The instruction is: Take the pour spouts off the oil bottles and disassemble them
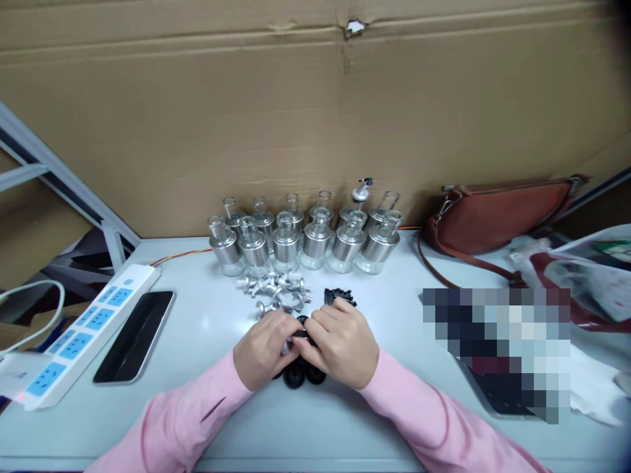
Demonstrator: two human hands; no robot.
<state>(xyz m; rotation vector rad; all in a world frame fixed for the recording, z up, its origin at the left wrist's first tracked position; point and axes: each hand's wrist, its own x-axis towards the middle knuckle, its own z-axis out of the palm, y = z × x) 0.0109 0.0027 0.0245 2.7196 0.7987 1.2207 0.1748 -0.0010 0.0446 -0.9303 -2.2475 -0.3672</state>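
Observation:
Both hands meet above the middle of the table with fingertips pressed together. My left hand (263, 348) is closed around a small silver piece (287, 345), mostly covered by the fingers. Pinched in my right hand (345, 341) is a small black part (302, 334) that touches the silver one; its full shape is hidden. Below the fingers sit several round black stoppers (294, 374). Just beyond the hands lie a pile of silver metal spouts (276, 289) and a small heap of black clips (339, 295).
Two rows of glass bottles with metal sleeves (286, 248) stand by the cardboard wall (221, 118); one carries a silver spout (361, 192). A power strip (89, 335) and a phone (135, 338) lie left. At right are a brown handbag (497, 217) and white tissue (594, 384).

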